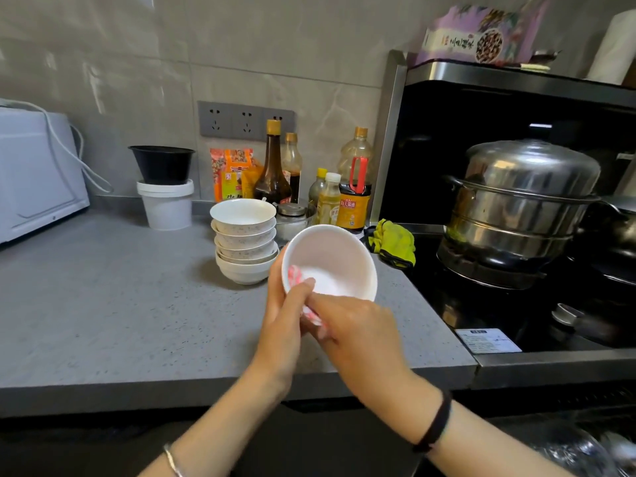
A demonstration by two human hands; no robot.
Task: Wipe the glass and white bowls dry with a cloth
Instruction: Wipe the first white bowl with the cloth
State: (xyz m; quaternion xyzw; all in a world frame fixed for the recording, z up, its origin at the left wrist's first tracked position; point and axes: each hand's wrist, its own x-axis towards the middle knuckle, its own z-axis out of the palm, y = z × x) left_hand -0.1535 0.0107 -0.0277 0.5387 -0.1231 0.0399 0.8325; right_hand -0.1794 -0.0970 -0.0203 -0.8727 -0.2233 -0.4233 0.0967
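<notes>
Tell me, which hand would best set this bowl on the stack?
Left, probably: the left hand grips the white bowl, the stack of bowls stands on its side, and the right hand holds the cloth.

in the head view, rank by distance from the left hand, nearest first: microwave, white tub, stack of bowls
1. stack of bowls, just behind the left hand
2. white tub, farther back left
3. microwave, at the far left

Home kitchen: stove (509, 304), sauce bottles (273, 166).
</notes>
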